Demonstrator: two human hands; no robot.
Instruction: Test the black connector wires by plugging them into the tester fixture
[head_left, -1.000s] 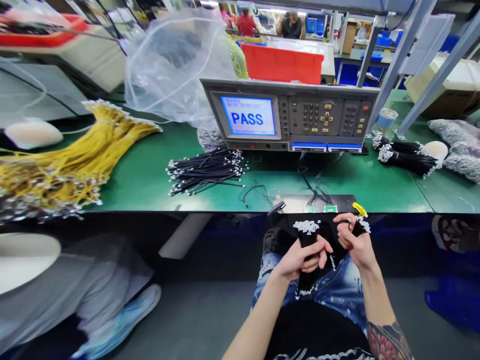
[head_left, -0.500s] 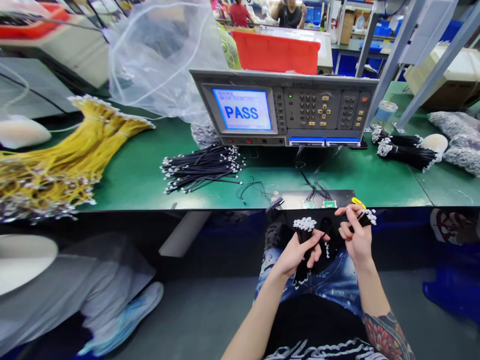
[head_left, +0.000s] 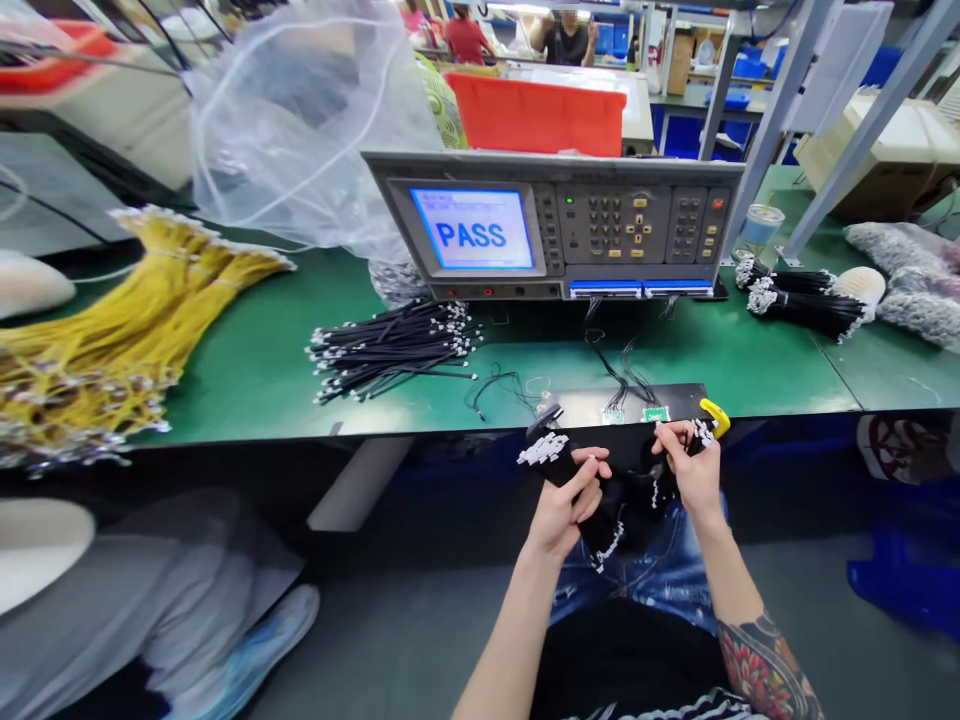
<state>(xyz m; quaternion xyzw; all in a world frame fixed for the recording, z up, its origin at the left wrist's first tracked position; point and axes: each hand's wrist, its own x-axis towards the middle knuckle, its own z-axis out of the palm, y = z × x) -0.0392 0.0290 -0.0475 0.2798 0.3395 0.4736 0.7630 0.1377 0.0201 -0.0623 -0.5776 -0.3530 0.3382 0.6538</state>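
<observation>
My left hand [head_left: 566,505] is closed round a thick bundle of black cables with white connectors [head_left: 545,450] bunched at its upper end. The bundle tilts to the left, and more white ends show below the hand. My right hand [head_left: 694,470] is closed on a smaller group of black cables with white connectors [head_left: 703,433], its thumb and index finger close together near a green circuit board [head_left: 656,413]. A second green board [head_left: 613,417] sits beside it on the fixture plate [head_left: 574,405] at the table edge. A yellow handle [head_left: 716,416] stands just behind my right hand.
A tester [head_left: 555,225] showing "PASS" stands on the green table [head_left: 247,370], wired to the boards. Black cables [head_left: 394,345] lie left, yellow cable bundles [head_left: 150,310] farther left. More black bundles [head_left: 802,312] lie right. Another person's leg [head_left: 217,580] is at lower left.
My left hand has moved left, and its bundle now leans left. The gap between my hands is wider. The view has shifted slightly; the screen still reads "PASS".
</observation>
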